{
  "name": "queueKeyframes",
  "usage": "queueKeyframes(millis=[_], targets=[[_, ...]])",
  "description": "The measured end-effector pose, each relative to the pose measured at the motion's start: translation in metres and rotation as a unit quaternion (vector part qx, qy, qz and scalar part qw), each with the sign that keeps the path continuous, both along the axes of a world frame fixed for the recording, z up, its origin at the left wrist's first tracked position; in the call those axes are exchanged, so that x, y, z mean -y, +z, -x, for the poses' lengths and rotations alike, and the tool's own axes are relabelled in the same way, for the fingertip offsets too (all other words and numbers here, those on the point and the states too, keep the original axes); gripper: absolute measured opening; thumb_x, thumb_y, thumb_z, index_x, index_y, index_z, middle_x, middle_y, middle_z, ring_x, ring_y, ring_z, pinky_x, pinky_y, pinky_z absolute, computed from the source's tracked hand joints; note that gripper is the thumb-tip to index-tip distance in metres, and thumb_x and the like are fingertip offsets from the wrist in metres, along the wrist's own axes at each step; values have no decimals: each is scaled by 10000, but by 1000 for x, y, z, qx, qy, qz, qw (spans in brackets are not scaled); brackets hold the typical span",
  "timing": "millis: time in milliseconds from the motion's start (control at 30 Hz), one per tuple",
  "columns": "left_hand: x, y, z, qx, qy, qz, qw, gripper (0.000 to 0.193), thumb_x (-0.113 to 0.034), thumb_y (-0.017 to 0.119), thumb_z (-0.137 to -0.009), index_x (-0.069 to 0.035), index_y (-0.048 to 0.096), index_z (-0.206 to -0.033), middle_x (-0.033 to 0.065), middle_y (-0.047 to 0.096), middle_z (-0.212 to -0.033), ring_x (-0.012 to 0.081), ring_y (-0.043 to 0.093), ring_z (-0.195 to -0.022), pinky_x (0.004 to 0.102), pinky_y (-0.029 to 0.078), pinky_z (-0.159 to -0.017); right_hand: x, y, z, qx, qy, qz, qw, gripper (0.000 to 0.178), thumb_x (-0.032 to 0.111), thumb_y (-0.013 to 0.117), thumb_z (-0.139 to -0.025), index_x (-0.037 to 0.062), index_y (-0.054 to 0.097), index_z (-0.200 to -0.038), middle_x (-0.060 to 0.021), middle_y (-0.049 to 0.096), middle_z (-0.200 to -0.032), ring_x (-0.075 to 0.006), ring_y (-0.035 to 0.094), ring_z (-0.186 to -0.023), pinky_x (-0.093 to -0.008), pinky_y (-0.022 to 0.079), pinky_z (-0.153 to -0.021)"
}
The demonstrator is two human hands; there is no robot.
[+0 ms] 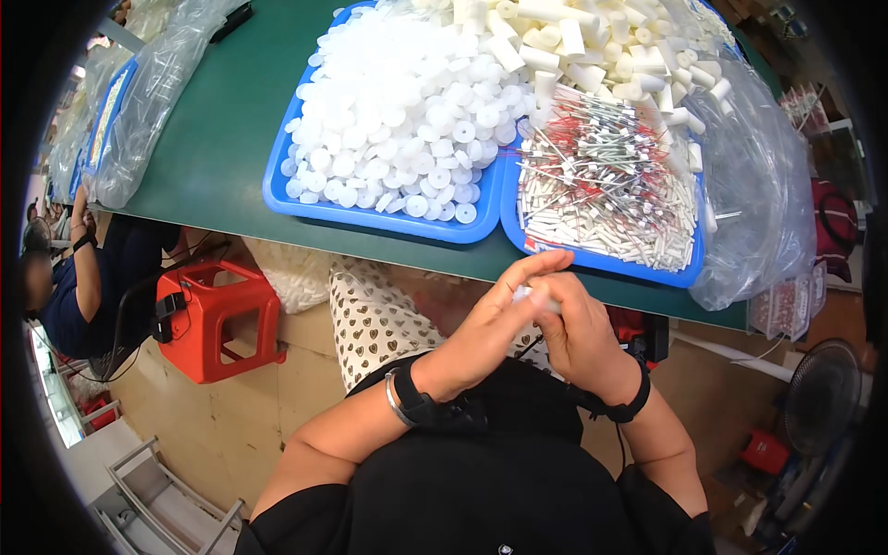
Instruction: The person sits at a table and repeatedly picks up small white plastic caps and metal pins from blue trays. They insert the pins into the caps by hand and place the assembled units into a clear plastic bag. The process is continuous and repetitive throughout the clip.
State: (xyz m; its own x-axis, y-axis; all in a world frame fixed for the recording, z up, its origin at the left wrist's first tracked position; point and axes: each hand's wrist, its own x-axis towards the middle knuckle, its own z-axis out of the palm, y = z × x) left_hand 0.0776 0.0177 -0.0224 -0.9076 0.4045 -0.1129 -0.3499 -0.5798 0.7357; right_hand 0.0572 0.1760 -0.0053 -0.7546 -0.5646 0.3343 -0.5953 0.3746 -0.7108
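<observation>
Just off the table's front edge, my left hand [490, 326] and my right hand [588, 339] meet with fingers curled together. Between them shows part of a small white piece [524, 293], mostly covered by the fingers, so its full shape is hidden. Beyond my hands lies a blue tray [599, 262] with thin white tubes [592, 222] and red-and-green wired parts [606, 139] heaped on them. Left of it, another blue tray [384, 222] is piled with translucent white discs [407, 148]. Cream-white cylinders [573, 37] are heaped behind.
A clear plastic bag [758, 194] hangs over the green table's [217, 166] right side. On the left stand a red stool [222, 319] and a seated person [79, 287]. At the lower right is a black fan [823, 396]; a grey metal-framed chair [166, 495] stands lower left.
</observation>
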Motion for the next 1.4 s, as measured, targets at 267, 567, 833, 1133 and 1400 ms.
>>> queueKeyframes(millis=[267,567,833,1133,1400], targets=[[6,7,-3,97,-15,-171,980,584,-337,352,-1031,7,288,-1499,141,285,-1574,257,284,-1450,409,254,-1179,-2,2,11,-137,10,-62,989,255,127,668,-884,2,567,-1083,-124,610,-841,-295,621,-697,-377,494,-582],[-1,-1,-12,112,27,-199,973,609,-515,288,-1037,-141,267,-1517,99,314,-1551,291,348,-1407,460,324,-1149,24,2,-8,-60,-79,-90,991,285,106,674,-857,-13,566,-1092,-165,645,-862,-324,655,-685,-387,510,-559],[3,-3,-14,58,59,-86,993,676,-544,194,-1028,-91,212,-1529,119,401,-1496,291,442,-1340,440,375,-1116,29,2,-14,50,-61,-42,996,247,103,601,-936,-8,519,-1142,-194,653,-927,-368,671,-760,-410,528,-608],[24,-6,-24,99,50,-45,993,651,-539,211,-1039,-106,251,-1523,150,405,-1484,288,461,-1323,422,444,-1049,27,2,-13,617,9,217,756,356,319,414,-1059,-4,522,-1162,-25,542,-754,-52,396,-507,-210,316,-453],[24,-10,-33,121,84,1,989,514,-367,227,-1084,4,493,-1320,132,544,-1335,233,557,-1192,385,449,-1030,43,-14,-23,330,37,68,941,331,282,461,-1042,-28,519,-1139,-144,641,-834,-216,614,-599,-347,461,-513]])
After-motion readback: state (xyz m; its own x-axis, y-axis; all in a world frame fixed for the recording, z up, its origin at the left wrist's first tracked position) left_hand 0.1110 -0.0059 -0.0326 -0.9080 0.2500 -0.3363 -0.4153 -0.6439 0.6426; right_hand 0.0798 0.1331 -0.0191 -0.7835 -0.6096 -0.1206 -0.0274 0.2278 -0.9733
